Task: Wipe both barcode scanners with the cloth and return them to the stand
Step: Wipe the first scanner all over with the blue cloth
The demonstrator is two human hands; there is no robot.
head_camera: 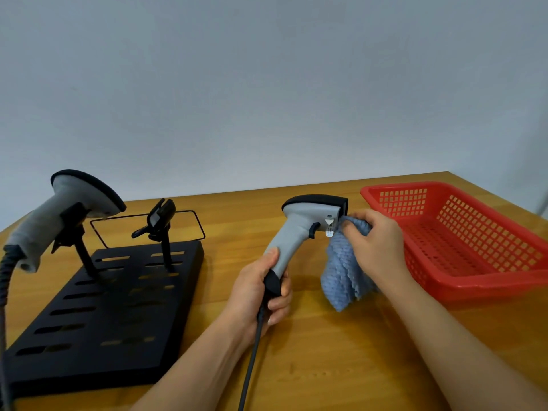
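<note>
- Left hand (261, 289) nearest me, clamped round the grip of the held scanner (299, 229), cable (250, 357) trailing down toward the camera.
- Right hand (375, 247) closed on the blue cloth (345, 274), pressing it to the scanner's nose, just right of the stand (103, 307).
- Stand's right cradle (160, 221) is vacant; second scanner (59, 215) sits in its left cradle.
- Red basket (462, 241) well right of the stand, nothing visible inside.
- I read this as step one: wiping the first scanner.
- Next I'd work the cloth over head and grip, then seat it in the vacant cradle, minding the cable. Can't tell if the docked unit is wiped.
</note>
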